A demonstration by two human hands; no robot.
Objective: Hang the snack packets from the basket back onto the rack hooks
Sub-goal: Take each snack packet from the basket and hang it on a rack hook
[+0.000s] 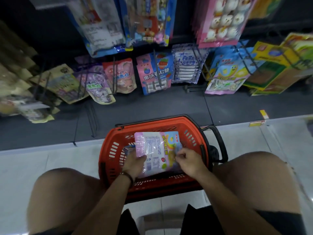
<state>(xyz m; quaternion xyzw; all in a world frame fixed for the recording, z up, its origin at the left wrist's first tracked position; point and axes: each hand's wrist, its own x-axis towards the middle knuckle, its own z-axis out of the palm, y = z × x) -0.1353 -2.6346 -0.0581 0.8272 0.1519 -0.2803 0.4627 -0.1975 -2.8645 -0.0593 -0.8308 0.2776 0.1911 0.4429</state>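
Your left hand point(135, 164) and right hand point(188, 162) pinch the snack packet point(155, 150) (probably light, floppy, slick); regrip the end beyond your fingers point(180, 155).

The basket point(108, 150) sits on the floor point(50, 167) between my knees point(67, 189), its handle point(220, 141) out to the right. Over it I hold a packet point(152, 146), my left hand point(133, 162) gripping its left edge and my right hand point(188, 161) pinching its right edge. A second packet point(130, 149) lies beneath it in the basket. Beyond the basket stands the rack, with hung packets point(155, 73) on its hooks point(156, 65) in rows.
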